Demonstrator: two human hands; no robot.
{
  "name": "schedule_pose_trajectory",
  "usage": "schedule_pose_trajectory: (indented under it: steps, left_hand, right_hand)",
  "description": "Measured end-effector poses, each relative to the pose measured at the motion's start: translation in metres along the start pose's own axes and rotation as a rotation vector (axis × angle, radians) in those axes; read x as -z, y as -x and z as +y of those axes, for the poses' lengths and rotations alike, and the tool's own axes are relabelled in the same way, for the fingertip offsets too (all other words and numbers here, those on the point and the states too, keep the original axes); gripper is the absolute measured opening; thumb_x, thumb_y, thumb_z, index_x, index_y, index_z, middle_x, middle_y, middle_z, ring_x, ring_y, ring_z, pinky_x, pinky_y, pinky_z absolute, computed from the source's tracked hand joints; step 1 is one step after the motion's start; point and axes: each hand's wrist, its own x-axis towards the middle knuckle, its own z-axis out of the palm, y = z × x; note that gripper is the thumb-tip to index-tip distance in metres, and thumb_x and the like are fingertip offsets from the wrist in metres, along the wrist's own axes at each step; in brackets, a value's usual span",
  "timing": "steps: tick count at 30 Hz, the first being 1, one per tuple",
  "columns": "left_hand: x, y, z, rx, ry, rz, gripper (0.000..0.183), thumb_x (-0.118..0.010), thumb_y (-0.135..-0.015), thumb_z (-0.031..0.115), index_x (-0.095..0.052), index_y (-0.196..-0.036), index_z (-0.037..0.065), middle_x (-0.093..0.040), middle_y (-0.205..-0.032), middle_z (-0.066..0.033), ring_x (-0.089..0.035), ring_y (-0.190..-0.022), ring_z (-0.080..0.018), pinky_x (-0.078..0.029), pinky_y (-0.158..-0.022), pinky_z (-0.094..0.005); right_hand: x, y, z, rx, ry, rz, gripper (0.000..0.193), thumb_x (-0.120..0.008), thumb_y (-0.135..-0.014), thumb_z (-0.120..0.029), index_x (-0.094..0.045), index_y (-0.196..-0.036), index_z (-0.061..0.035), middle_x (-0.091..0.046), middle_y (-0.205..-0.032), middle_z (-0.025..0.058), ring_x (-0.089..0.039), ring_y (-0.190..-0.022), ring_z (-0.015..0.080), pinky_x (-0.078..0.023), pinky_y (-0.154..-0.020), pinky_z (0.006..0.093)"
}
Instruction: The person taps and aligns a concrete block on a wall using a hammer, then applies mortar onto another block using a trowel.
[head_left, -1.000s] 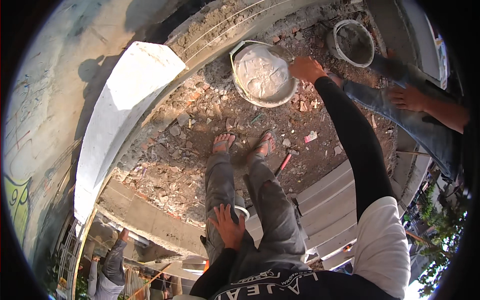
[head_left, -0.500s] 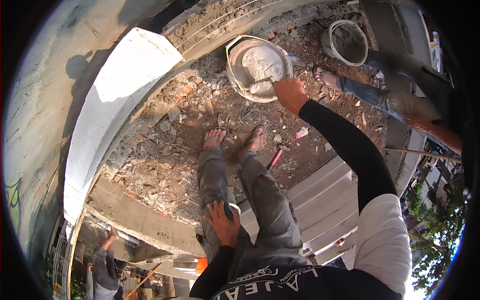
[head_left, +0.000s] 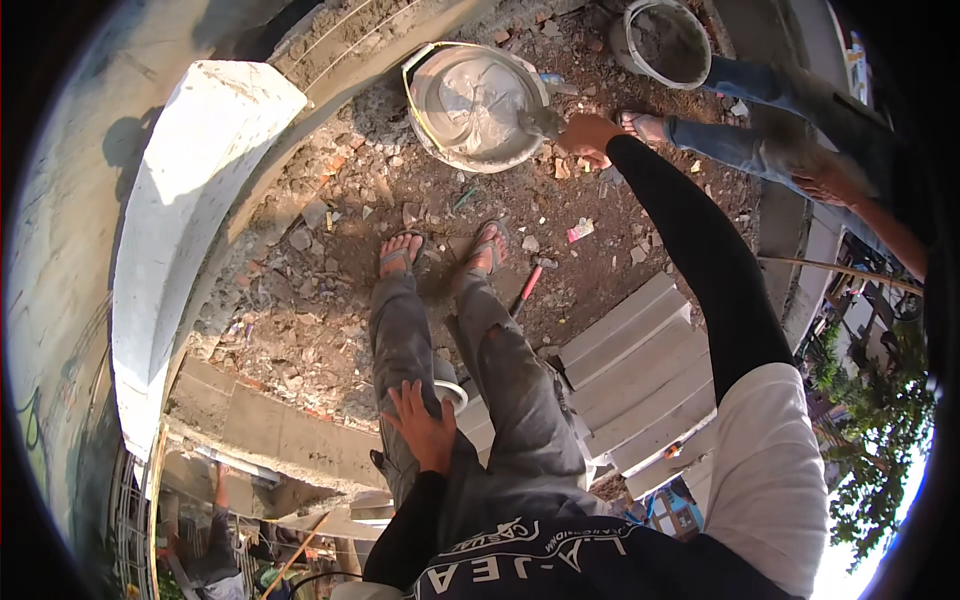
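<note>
My right hand [head_left: 590,136] is closed round the handle of a trowel [head_left: 543,122], whose mortar-smeared blade is at the right rim of a pale bucket [head_left: 483,163]. Wet grey mortar [head_left: 468,92] lies inside, with lines scored across its surface. The bucket's handle leans against its left side. Fingers spread, my left hand [head_left: 424,430] rests on my left thigh and holds nothing. The trowel's grip is hidden in my right fist.
Rubble covers the ground, with a red-handled hammer [head_left: 527,287] near my right foot. Long pale slabs [head_left: 640,375] are stacked at right. A second bucket [head_left: 667,45] stands by another person's feet [head_left: 645,127]. A white block [head_left: 190,180] rises along the left wall.
My right hand has drawn the trowel from the mortar's middle out to the bucket's right rim. The view has shifted, and my left hand stays on my thigh.
</note>
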Motion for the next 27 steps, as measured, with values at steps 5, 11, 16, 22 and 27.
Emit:
schedule_pose_trajectory:
  steps: [5,11,16,22,27]
  left_hand:
    - [0.002,-0.005,-0.011,-0.038,-0.027,0.010,0.068,-0.074,-0.087,0.033,-0.052,-0.144,0.005,-0.049,-0.153,-0.0241,-0.029,-0.153,-0.0491,-0.011,-0.119,-0.0761]
    - [-0.003,-0.009,-0.021,-0.045,-0.080,-0.003,0.067,-0.075,-0.086,0.031,-0.052,-0.144,0.005,-0.050,-0.153,-0.0239,-0.029,-0.152,-0.0495,-0.011,-0.119,-0.0765]
    - [-0.020,-0.002,-0.010,0.007,-0.140,-0.053,0.067,-0.075,-0.085,0.031,-0.053,-0.143,0.006,-0.050,-0.153,-0.0236,-0.030,-0.152,-0.0496,-0.011,-0.119,-0.0766]
    - [-0.027,0.004,0.001,0.028,-0.180,-0.060,0.068,-0.075,-0.085,0.033,-0.053,-0.143,0.006,-0.049,-0.153,-0.0237,-0.028,-0.153,-0.0493,-0.010,-0.120,-0.0760]
    - [-0.024,0.001,0.004,0.018,-0.191,-0.082,0.068,-0.074,-0.085,0.034,-0.053,-0.143,0.005,-0.049,-0.154,-0.0237,-0.027,-0.153,-0.0491,-0.008,-0.121,-0.0754]
  right_hand:
    - [-0.068,0.016,0.035,0.272,0.093,0.136,0.028,-0.058,-0.095,-0.024,-0.073,-0.105,-0.0026,-0.074,-0.089,0.0202,-0.075,-0.085,0.0361,-0.057,-0.080,0.0542]
    - [-0.046,-0.038,0.134,0.250,0.135,0.533,0.037,-0.049,-0.109,-0.036,-0.054,-0.145,-0.0282,-0.062,-0.135,0.0157,-0.060,-0.126,0.0385,-0.039,-0.098,0.0740]
    - [-0.030,-0.125,0.157,0.406,0.185,0.699,0.041,-0.048,-0.109,-0.045,-0.052,-0.147,-0.0308,-0.063,-0.133,0.0115,-0.059,-0.130,0.0373,-0.036,-0.105,0.0764]
    - [-0.100,-0.173,0.194,0.518,-0.037,0.768,0.044,-0.053,-0.110,-0.036,-0.050,-0.150,-0.0203,-0.064,-0.129,0.0148,-0.060,-0.123,0.0396,-0.050,-0.106,0.0501]
    - [-0.233,-0.109,0.153,0.409,-0.435,0.540,0.046,-0.053,-0.109,-0.031,-0.048,-0.151,-0.0130,-0.060,-0.142,0.0208,-0.055,-0.133,0.0414,-0.049,-0.109,0.0515]
